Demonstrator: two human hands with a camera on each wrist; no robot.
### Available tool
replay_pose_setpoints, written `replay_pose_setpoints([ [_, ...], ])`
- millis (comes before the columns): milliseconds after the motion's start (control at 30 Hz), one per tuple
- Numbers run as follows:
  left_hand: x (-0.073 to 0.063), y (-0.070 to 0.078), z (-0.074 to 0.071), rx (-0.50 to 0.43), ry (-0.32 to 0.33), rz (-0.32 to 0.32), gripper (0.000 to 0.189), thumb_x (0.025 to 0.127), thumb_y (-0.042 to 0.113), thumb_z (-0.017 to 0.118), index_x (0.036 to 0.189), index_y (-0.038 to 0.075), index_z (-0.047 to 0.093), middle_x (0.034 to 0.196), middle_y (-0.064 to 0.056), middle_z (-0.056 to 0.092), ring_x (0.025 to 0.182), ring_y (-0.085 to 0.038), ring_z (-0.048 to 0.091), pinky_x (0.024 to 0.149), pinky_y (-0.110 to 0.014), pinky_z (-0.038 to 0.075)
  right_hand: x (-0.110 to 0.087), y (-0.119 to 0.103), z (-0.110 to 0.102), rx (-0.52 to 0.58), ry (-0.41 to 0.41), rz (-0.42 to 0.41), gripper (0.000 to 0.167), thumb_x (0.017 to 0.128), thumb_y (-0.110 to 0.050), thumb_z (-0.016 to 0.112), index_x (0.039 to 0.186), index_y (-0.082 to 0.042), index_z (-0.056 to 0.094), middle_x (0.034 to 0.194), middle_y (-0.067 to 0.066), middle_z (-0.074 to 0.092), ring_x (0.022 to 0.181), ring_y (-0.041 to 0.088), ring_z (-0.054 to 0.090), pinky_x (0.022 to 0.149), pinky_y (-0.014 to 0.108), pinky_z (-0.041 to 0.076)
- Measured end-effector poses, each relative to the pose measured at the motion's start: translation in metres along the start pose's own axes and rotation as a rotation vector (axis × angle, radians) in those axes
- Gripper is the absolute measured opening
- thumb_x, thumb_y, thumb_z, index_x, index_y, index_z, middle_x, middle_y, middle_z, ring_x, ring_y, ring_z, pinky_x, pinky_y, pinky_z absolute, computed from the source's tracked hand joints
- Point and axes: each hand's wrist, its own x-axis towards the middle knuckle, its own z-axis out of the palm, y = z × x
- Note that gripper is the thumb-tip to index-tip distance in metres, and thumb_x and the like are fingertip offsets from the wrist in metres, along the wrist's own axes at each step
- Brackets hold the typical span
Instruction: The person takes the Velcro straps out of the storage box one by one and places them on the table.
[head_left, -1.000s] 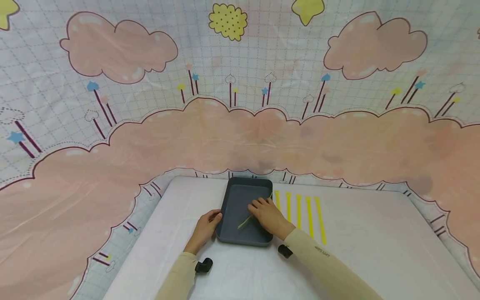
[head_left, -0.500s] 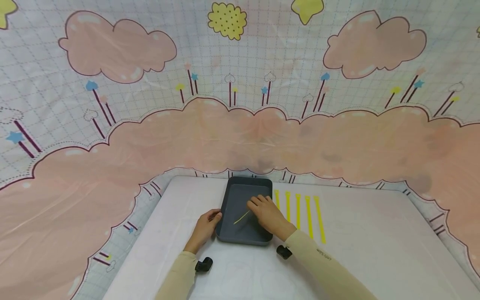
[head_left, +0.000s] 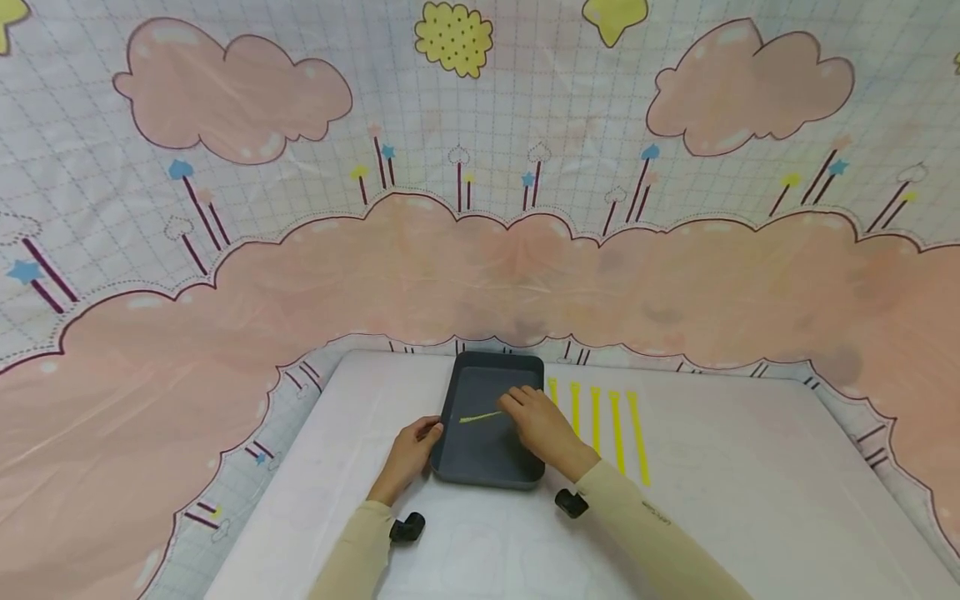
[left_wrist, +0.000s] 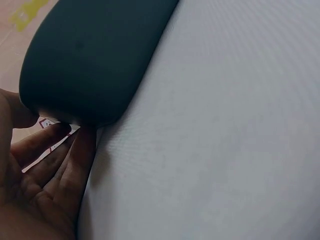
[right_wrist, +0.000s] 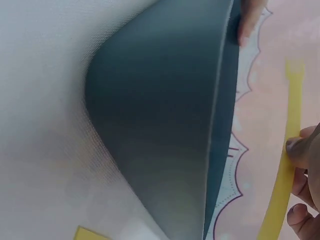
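My right hand (head_left: 546, 429) is over the right side of a dark grey rectangular tray (head_left: 487, 467). It pinches a yellow plastic fork (head_left: 478, 417) between thumb and fingers. In the right wrist view, the thumb presses on the handle of this fork (right_wrist: 293, 107), its tines up and away from the hand (right_wrist: 307, 160). My left hand (head_left: 408, 450) holds the tray's left edge. The left wrist view shows the left thumb and fingers (left_wrist: 50, 180) against the outer wall of the tray (left_wrist: 95, 60).
Several yellow forks (head_left: 617, 429) lie side by side in a row on the white table (head_left: 735, 483), just right of the tray. My right forearm passes close to their near ends. A patterned cloth (head_left: 517, 275) with clouds rises behind the table.
The fork has swung from slanting down to the left to nearly level across the tray, its left end moving farther from me. My left hand stays on the tray's edge.
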Motion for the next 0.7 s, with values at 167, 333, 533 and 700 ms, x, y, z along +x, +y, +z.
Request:
replay_pose_setpoints([
  [167,0.002,0.000,0.001,0.010,0.001,-0.012,0.038,0.101,0.024,0.056,0.129,0.001,0.061,0.128,-0.022,0.064,0.122,-0.038,0.060,0.102,-0.050,0.048,-0.002,0.004,-0.005,0.039,-0.015,0.028,0.026,0.089,-0.002,0.069,0.111,-0.013,0.064,0.096,-0.002,0.064,0.086,0.015,0.059,0.077,0.029,0.053],
  [333,0.001,0.001,0.000,0.012,0.000,-0.007,0.038,0.101,0.025,0.056,0.129,0.000,0.061,0.128,-0.023,0.064,0.121,-0.038,0.059,0.102,-0.050,0.048,-0.005,0.005,-0.008,0.079,-0.016,0.052,0.022,0.089,-0.002,0.068,0.108,-0.012,0.066,0.093,-0.001,0.063,0.085,0.016,0.060,0.077,0.030,0.054],
  [533,0.000,0.000,0.000,0.016,-0.007,-0.016,0.038,0.101,0.025,0.056,0.129,0.001,0.061,0.127,-0.022,0.065,0.121,-0.038,0.060,0.102,-0.050,0.049,-0.012,0.003,-0.013,0.305,-0.067,0.156,0.010,0.093,-0.007,0.065,0.102,-0.013,0.066,0.090,-0.002,0.063,0.082,0.012,0.060,0.074,0.028,0.054],
  [700,0.001,-0.001,0.000,0.013,-0.011,-0.006,0.038,0.101,0.025,0.056,0.129,0.001,0.061,0.126,-0.021,0.065,0.120,-0.037,0.061,0.101,-0.050,0.049,-0.015,0.003,-0.019,0.573,-0.112,0.303,0.011,0.094,-0.009,0.065,0.103,-0.015,0.066,0.092,-0.002,0.065,0.076,0.008,0.056,0.068,0.023,0.051],
])
